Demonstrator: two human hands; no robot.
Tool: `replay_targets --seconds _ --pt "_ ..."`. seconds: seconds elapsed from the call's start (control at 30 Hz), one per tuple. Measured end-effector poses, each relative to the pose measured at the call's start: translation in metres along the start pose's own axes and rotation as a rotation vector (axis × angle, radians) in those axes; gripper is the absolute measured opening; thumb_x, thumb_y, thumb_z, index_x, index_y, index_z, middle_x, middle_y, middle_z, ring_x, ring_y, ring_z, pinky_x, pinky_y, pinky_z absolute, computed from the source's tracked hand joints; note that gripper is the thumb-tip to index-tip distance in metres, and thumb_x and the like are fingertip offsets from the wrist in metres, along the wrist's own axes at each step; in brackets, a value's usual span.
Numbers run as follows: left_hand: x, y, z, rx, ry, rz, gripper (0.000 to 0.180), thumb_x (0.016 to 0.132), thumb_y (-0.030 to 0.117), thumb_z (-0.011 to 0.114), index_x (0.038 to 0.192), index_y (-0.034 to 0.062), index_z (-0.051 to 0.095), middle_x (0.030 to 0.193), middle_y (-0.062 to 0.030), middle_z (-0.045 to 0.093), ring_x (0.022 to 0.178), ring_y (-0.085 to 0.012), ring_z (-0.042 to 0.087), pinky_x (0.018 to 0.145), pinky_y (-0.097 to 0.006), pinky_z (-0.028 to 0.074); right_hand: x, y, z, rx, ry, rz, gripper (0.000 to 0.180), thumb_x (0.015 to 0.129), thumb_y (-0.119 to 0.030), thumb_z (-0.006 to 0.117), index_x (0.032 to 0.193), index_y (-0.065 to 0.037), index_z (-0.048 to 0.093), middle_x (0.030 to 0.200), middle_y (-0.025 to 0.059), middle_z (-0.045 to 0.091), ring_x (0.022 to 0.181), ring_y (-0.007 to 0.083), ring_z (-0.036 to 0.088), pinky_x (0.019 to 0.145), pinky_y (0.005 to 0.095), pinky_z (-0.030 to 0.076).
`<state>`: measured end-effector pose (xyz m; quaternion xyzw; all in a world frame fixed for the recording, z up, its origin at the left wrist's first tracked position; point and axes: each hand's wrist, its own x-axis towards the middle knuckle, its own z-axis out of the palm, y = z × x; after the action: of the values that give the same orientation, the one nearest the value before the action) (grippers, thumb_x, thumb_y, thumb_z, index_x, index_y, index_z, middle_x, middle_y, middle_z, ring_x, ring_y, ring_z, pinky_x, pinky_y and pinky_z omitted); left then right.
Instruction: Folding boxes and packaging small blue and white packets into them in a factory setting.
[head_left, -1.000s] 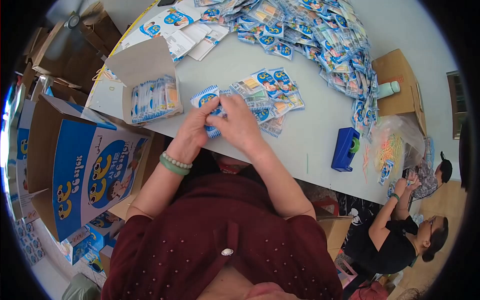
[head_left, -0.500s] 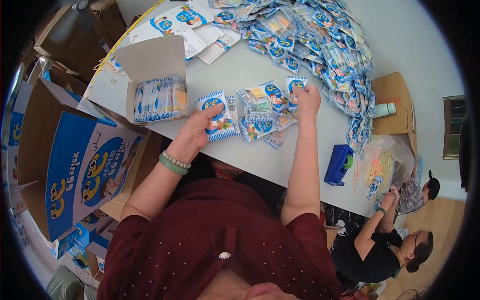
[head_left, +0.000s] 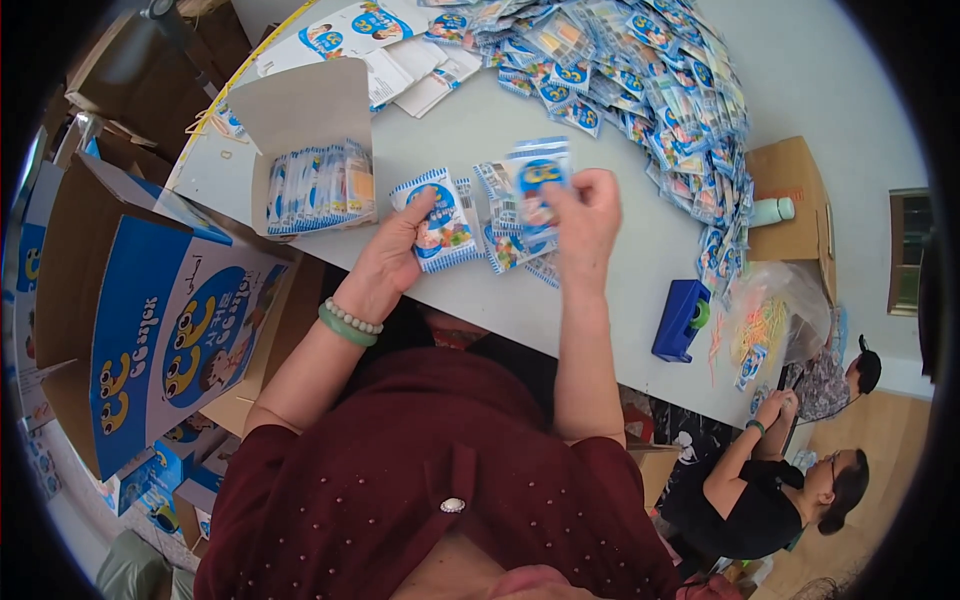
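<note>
My left hand (head_left: pixel 388 262) grips a small stack of blue-and-white snack packets (head_left: pixel 437 224) at the near edge of the white table (head_left: pixel 470 125). My right hand (head_left: pixel 586 222) pinches one more blue-and-white packet (head_left: pixel 536 184), lifted just right of the stack. Under it lie a few loose packets (head_left: pixel 506 248) on the table. An open white carton (head_left: pixel 310 152), half filled with upright packets, stands to the left of my left hand.
A big heap of packets (head_left: pixel 650 85) covers the far right of the table, with flat leaflets (head_left: pixel 385 45) at the far left. A blue tape dispenser (head_left: pixel 681 320) sits at the right edge. Large printed cartons (head_left: pixel 170 320) stand left. Two people crouch on the floor at lower right (head_left: pixel 760 490).
My right hand reached right to the loose packets, picked one up, and has brought it back toward the stack held in my left hand.
</note>
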<state>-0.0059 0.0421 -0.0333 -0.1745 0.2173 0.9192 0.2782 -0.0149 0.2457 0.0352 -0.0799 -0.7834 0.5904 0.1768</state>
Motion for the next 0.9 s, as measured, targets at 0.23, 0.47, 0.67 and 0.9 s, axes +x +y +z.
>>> replay_targets --seconds 0.23,0.47,0.67,0.9 --pt "-0.013 -0.008 -0.003 -0.031 -0.052 0.065 0.028 0.089 0.017 0.065 0.112 0.0024 0.059 0.107 -0.0116 0.067 0.098 -0.0229 0.066 0.086 -0.039 0.055 -0.057 -0.01 0.065 -0.241 -0.242 -0.259 0.015 0.077 -0.008 0.063 0.091 -0.002 0.061 0.086 0.0117 0.063 0.081 0.0291 0.063 0.072 0.0393 0.05" --pt "-0.013 -0.002 -0.008 -0.023 -0.051 0.064 0.029 0.089 0.01 0.063 0.115 -0.0007 0.057 0.11 -0.0145 0.066 0.1 -0.0258 0.066 0.087 -0.042 0.056 0.048 0.047 0.04 -1.079 -0.184 -0.659 0.03 0.082 -0.009 0.054 0.111 -0.009 0.059 0.115 0.0099 0.059 0.119 0.0299 0.048 0.102 0.0463 0.035" --pt "-0.017 0.001 -0.014 -0.125 -0.053 0.062 0.032 0.089 0.011 0.061 0.118 -0.001 0.056 0.113 -0.0148 0.065 0.101 -0.0273 0.065 0.089 -0.043 0.055 0.071 0.03 0.029 -1.046 -0.713 -0.218 0.018 0.077 -0.016 0.06 0.093 -0.011 0.055 0.096 0.0102 0.057 0.11 0.0296 0.05 0.107 0.0487 0.026" --pt "-0.015 0.008 -0.017 -0.072 -0.062 0.04 0.032 0.09 0.016 0.059 0.116 -0.0021 0.056 0.109 -0.0154 0.066 0.097 -0.0278 0.067 0.086 -0.046 0.056 0.092 0.041 -0.013 -0.649 -0.123 -0.136 0.026 0.076 -0.024 0.066 0.093 -0.006 0.057 0.086 0.0115 0.063 0.084 0.0293 0.062 0.085 0.0426 0.047"
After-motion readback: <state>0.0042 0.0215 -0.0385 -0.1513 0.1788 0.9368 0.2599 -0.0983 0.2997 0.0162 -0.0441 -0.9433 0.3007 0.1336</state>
